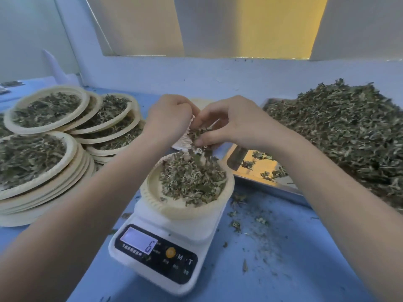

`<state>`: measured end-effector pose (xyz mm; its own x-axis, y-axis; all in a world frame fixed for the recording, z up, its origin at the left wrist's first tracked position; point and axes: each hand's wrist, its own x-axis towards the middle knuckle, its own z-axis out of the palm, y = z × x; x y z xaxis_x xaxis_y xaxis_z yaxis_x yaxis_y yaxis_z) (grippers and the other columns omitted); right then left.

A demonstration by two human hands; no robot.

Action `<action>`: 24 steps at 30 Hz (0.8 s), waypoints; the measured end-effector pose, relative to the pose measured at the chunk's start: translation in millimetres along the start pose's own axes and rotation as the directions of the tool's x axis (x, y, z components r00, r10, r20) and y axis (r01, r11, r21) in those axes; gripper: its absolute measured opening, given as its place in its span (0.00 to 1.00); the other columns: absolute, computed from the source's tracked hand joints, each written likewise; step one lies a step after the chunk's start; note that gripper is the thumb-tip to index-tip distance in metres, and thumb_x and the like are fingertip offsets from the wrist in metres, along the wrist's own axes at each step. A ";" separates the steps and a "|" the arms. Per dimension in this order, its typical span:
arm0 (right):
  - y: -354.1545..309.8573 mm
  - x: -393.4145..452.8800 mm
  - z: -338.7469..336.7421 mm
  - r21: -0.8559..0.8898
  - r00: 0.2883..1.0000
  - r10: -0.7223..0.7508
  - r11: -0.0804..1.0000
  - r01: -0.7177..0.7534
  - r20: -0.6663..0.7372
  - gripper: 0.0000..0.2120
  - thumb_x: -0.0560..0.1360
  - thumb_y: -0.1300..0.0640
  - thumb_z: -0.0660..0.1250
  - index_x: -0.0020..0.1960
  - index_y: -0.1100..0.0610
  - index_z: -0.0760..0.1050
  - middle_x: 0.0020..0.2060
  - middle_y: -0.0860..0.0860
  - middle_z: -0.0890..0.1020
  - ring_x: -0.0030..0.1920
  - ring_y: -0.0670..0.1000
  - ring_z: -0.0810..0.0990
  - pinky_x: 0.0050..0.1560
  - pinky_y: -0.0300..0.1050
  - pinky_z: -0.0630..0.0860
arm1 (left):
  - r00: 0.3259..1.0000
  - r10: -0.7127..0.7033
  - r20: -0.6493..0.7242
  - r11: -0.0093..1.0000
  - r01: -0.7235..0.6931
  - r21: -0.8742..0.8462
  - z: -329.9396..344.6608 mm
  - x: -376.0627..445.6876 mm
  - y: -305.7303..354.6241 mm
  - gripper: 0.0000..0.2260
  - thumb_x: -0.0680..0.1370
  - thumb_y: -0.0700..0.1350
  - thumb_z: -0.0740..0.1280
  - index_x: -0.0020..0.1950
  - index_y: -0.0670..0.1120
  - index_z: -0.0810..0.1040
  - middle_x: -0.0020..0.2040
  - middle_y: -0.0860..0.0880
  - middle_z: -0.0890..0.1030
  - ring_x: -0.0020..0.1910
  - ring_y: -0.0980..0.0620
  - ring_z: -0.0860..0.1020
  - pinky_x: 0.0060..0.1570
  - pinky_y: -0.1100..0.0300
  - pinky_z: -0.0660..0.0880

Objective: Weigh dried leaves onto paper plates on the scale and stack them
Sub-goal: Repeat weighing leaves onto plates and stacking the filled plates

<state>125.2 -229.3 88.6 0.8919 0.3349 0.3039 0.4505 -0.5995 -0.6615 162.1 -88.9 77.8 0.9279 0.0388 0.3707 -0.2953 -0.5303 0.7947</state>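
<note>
Paper plate [157, 205] sits on the white scale [161, 247], centre of the blue table [283, 269]. Plate is cream with a ribbed rim; dried leaves [192, 179] are heaped on its right and far side, bare paper showing at left. Leaves are green-grey, crumbled, with pale stems mixed in. Scale display [138, 239] is lit, reads a single digit that looks like 6.

Both hands are raised just above the plate's far edge, close together, forearms coming in from either side. Left hand [168, 118]: grip curled round a folded white ribbed paper piece [185, 142]. Right hand [229, 123]: grip pinching a small clump of leaves [199, 132], fingertips angled down toward the plate, loose bits blurred just below it.

Left of the scale: stacks of filled plates [43, 153], overlapping and tilted. Right: metal tray [246, 179] piled with loose leaves [340, 131], near corner bare. Crumbs [250, 216] scattered on the table beside the scale.
</note>
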 end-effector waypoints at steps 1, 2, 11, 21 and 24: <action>-1.7 3.2 3.5 -0.024 1.000 -0.010 1.000 0.010 -0.001 0.10 0.66 0.58 0.77 0.46 0.50 0.82 0.45 0.49 0.84 0.45 0.46 0.82 0.48 0.42 0.78 | 1.000 -0.011 0.010 1.000 0.011 -0.007 -4.0 -0.5 -2.4 0.16 0.71 0.36 0.56 0.31 0.51 0.78 0.35 0.52 0.78 0.34 0.52 0.71 0.31 0.59 0.64; -3.0 5.7 6.5 -0.039 1.000 -0.013 0.999 0.013 -0.007 0.10 0.66 0.59 0.77 0.44 0.49 0.82 0.45 0.48 0.84 0.46 0.46 0.81 0.52 0.46 0.76 | 1.000 -0.019 0.018 1.000 0.019 -0.013 -7.4 -0.8 -4.8 0.16 0.71 0.36 0.56 0.32 0.51 0.78 0.35 0.51 0.78 0.34 0.52 0.71 0.31 0.59 0.63; 1.7 11.0 16.5 0.079 0.994 -0.009 0.997 0.017 -0.108 0.10 0.68 0.65 0.70 0.41 0.50 0.79 0.45 0.49 0.83 0.44 0.49 0.83 0.46 0.47 0.80 | 0.998 -0.040 0.052 0.996 0.044 -0.083 -15.8 -6.5 -10.5 0.15 0.75 0.37 0.58 0.34 0.52 0.77 0.33 0.54 0.76 0.33 0.52 0.72 0.31 0.61 0.64; 1.9 15.1 29.2 0.022 0.995 -0.011 1.000 0.013 -0.096 0.11 0.68 0.60 0.73 0.45 0.48 0.74 0.41 0.48 0.79 0.39 0.51 0.78 0.44 0.43 0.74 | 0.974 -0.075 0.214 0.995 0.088 -0.050 -21.7 -9.7 -19.2 0.10 0.78 0.46 0.58 0.46 0.48 0.79 0.39 0.50 0.78 0.23 0.55 0.75 0.30 0.61 0.67; -1.8 14.5 32.3 0.062 0.994 -0.047 0.997 0.053 -0.096 0.14 0.69 0.67 0.68 0.47 0.49 0.78 0.39 0.48 0.79 0.36 0.49 0.81 0.36 0.36 0.76 | 0.976 -0.109 0.187 0.988 0.128 -0.088 -25.1 -7.6 -22.5 0.09 0.78 0.46 0.58 0.42 0.47 0.77 0.36 0.49 0.77 0.23 0.54 0.74 0.29 0.60 0.66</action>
<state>136.0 -199.9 72.0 0.8694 0.2917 0.3988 0.4939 -0.5344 -0.6859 155.9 -56.0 69.2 0.9807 -0.0626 0.1850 -0.1934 -0.4443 0.8747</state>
